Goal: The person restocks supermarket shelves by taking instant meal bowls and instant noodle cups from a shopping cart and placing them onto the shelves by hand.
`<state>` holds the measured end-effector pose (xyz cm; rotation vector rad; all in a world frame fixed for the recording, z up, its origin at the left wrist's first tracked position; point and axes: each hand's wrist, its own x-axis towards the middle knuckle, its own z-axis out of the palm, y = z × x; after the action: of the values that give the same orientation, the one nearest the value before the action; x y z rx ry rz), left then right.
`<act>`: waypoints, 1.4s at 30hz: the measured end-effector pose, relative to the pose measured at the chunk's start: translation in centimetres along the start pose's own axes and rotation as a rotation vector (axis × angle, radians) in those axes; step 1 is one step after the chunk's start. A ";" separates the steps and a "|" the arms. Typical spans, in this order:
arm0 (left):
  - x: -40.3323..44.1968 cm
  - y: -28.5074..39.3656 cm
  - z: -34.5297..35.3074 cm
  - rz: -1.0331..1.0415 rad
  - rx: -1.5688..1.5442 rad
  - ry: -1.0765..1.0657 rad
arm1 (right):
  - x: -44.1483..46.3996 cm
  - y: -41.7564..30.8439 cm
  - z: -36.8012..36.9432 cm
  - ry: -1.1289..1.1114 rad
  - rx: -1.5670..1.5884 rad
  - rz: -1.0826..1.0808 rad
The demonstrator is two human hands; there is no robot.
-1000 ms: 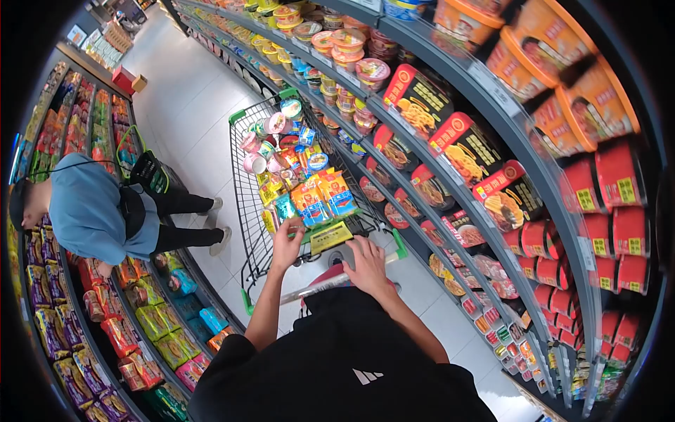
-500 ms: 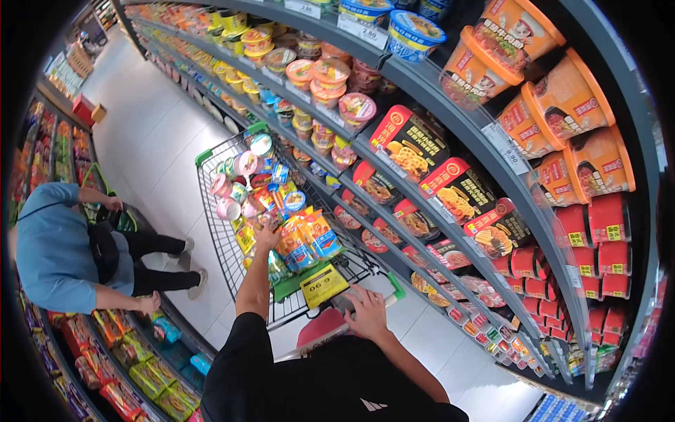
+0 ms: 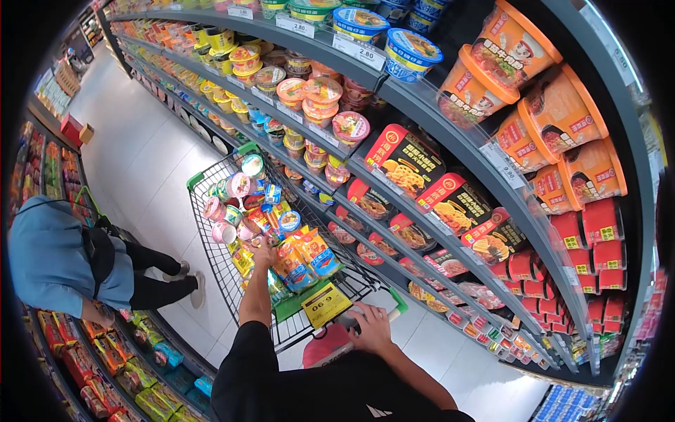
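A wire shopping cart [image 3: 216, 271] with green corners stands in front of me, loaded with groceries. My left hand [image 3: 263, 253] reaches down among them, fingers slightly apart, next to orange-and-blue snack bags [image 3: 294, 266] and a yellow packet [image 3: 242, 261]. No item shows clearly in its grasp. Beyond it lie pink instant noodle cups [image 3: 223, 232] and a blue-and-white cup [image 3: 289, 221]. My right hand [image 3: 371, 328] is curled on the cart handle [image 3: 392, 309], right of a yellow price sign [image 3: 326, 304]. Its palm side is hidden.
Shelves of noodle cups [image 3: 321, 97], boxed meals [image 3: 404, 158] and orange tubs [image 3: 517, 49] rise close on the right. A person in a blue top [image 3: 53, 250] stands left of the cart, beside shelves of packets [image 3: 133, 352]. The tiled aisle [image 3: 151, 133] stretches ahead.
My left hand has moved slightly lower in the view, with its fingers drawn in from a wider spread. The other person's arm has dropped back from the left shelf. My right hand stays at the handle.
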<state>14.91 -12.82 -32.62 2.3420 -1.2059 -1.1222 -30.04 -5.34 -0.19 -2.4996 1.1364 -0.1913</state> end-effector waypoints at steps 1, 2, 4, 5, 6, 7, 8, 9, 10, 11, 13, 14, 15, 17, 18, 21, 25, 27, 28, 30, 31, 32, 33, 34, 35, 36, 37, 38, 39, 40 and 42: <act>-1.5 1.1 -0.9 -0.098 -0.058 0.077 | -0.1 -0.1 0.0 0.006 -0.007 -0.002; -3.2 3.1 -1.7 -0.195 -0.117 0.158 | 0.0 -0.1 0.1 0.016 -0.013 -0.007; -4.0 2.4 -2.1 -0.061 -0.183 0.316 | 0.1 0.0 0.3 0.038 -0.017 -0.022; -3.9 0.8 -1.4 -0.038 -0.233 0.350 | 0.0 0.0 0.3 0.048 -0.013 -0.030; -4.9 0.8 -1.6 -0.015 -0.284 0.385 | -0.1 0.0 0.3 0.058 -0.009 -0.038; -6.2 1.3 -2.0 0.007 -0.335 0.420 | -0.1 0.0 0.5 0.066 0.000 -0.043; -7.7 1.7 -2.4 0.083 -0.321 0.467 | -0.2 0.0 0.7 0.073 0.009 -0.049; -9.4 2.4 -2.8 0.081 -0.424 0.476 | -0.3 0.0 0.7 0.080 0.017 -0.055; -11.2 3.3 -3.0 0.079 -0.528 0.485 | -0.3 0.0 0.7 0.090 0.024 -0.063; -13.3 4.2 -3.3 0.076 -0.632 0.493 | -0.2 -0.2 0.6 0.100 0.033 -0.070; -17.7 6.3 -4.3 0.063 -0.655 0.474 | -0.4 -0.4 0.5 0.110 0.053 -0.090; -20.1 7.9 -4.9 0.044 -0.663 0.469 | -0.5 -0.2 0.7 0.113 0.064 -0.104; -21.4 8.7 -5.1 0.028 -0.672 0.468 | -0.3 -0.1 0.5 0.120 0.075 -0.120; -23.4 9.2 -4.8 0.094 -0.671 0.443 | -0.3 -0.1 0.1 0.132 0.119 -0.131; -24.6 9.8 -4.3 0.148 -0.670 0.473 | -0.4 0.0 0.1 0.138 0.147 -0.126; -28.2 13.3 -3.4 0.253 -0.840 0.481 | -0.5 0.5 0.2 0.149 0.170 -0.092; -31.1 12.5 0.9 0.274 -0.578 0.680 | -0.2 2.0 1.5 0.169 0.139 -0.091; -30.7 11.5 2.2 0.272 -0.645 0.784 | 0.0 2.5 1.5 0.150 0.135 -0.154; -30.7 11.3 2.0 0.208 -0.773 0.732 | 0.0 2.7 1.4 0.144 0.129 -0.173; -31.5 11.2 2.2 0.123 -0.639 0.735 | -0.1 2.9 1.4 0.126 0.121 -0.212; -32.1 11.6 2.4 0.075 -0.685 0.706 | -0.3 3.0 1.4 0.116 0.116 -0.218; -32.4 12.0 2.2 0.054 -0.637 0.680 | -0.2 3.0 1.4 0.112 0.109 -0.227; -32.4 11.7 2.4 0.032 -0.589 0.651 | -0.1 3.0 1.3 0.106 0.104 -0.234; -32.5 11.5 2.5 0.011 -0.541 0.620 | -0.2 3.0 1.3 0.080 0.111 -0.231; -32.6 11.4 2.6 -0.009 -0.578 0.583 | -0.3 3.0 1.2 0.058 0.116 -0.228; -32.7 11.2 2.7 -0.025 -0.614 0.544 | -0.3 3.1 1.1 0.039 0.121 -0.224; -32.8 10.9 2.8 -0.039 -0.649 0.504 | -0.3 3.2 0.9 0.031 0.129 -0.244; -31.4 8.6 4.5 -0.008 -0.737 0.492 | -0.4 3.4 0.7 0.024 0.137 -0.263; -31.3 8.3 4.6 -0.040 -0.778 0.465 | -0.4 3.6 0.6 0.013 0.146 -0.279; -31.4 8.0 5.0 -0.077 -0.818 0.434 | -0.4 3.8 0.5 -0.002 0.160 -0.291; -31.9 8.0 5.4 -0.147 -0.888 0.388 | -0.4 4.3 0.3 0.007 0.172 -0.322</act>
<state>-4.88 7.78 -15.45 1.8171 -0.2863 -0.9100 -33.21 -7.56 -2.17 -2.5114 0.6812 -0.3688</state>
